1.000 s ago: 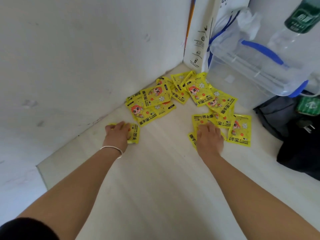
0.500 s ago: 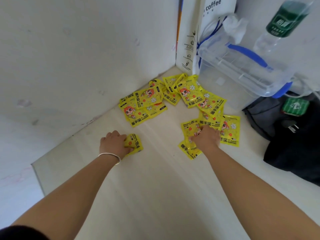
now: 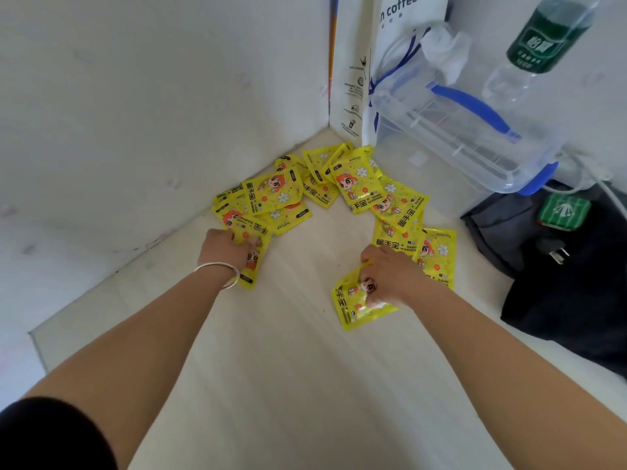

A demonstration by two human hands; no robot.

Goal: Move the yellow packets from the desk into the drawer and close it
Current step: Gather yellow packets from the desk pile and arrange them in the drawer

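Note:
Several yellow hand-warmer packets (image 3: pixel 356 188) lie scattered in the far corner of the pale desk (image 3: pixel 288 351). My left hand (image 3: pixel 224 251), with a silver bangle at the wrist, is closed on a yellow packet (image 3: pixel 252 256) at the left end of the pile, its fingers reaching onto a neighbouring packet. My right hand (image 3: pixel 390 276) grips a small bunch of packets (image 3: pixel 353 305) pulled clear of the pile toward me. Loose packets (image 3: pixel 437 252) lie just beyond the right hand. No drawer is in view.
White walls close the corner at left and back. A white paper coffee bag (image 3: pixel 390 45) and a clear plastic box with blue handles (image 3: pixel 458 130) stand behind the pile. A water bottle (image 3: pixel 543 39) is at top right. A dark bag (image 3: pixel 576 283) with a plug lies at right.
The left hand moved forward with its packet to the left end of the pile. The right hand closed on packets and drew them back toward me.

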